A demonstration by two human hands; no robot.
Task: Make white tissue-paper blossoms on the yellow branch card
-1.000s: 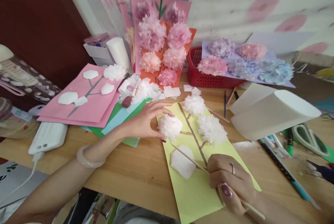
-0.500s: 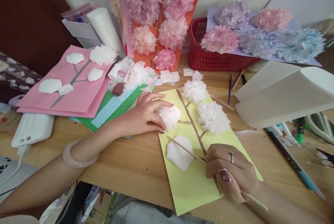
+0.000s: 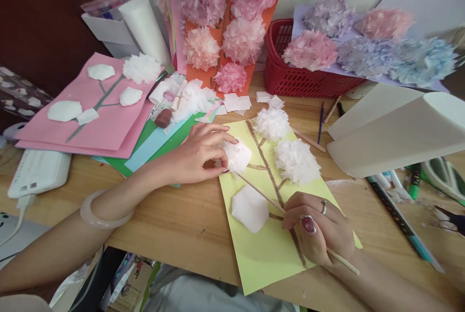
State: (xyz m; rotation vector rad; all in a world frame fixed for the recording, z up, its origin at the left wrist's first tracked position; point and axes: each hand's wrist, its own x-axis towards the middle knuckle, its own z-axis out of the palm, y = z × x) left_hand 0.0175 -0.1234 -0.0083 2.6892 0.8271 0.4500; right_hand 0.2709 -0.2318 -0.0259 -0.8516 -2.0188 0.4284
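Note:
A yellow sheet with a drawn brown branch lies on the wooden table. Two fluffy white tissue flowers sit on it, and a flat white hexagon of tissue lies lower down. My left hand pinches a third white tissue flower at the sheet's left edge, fingers curled over it. My right hand, wearing a ring, is closed on a thin wooden stick whose tip points at that flower.
Pink sheets with white tissue shapes lie at the left over green and blue paper. A red basket and boards of pink, purple and blue tissue flowers stand at the back. A white roll lies at the right, beside pens and scissors.
The stick tip has moved up toward the flower under my left hand, and my right hand has shifted slightly up the sheet. My left fingers have tightened on the flower. The camera tilted down.

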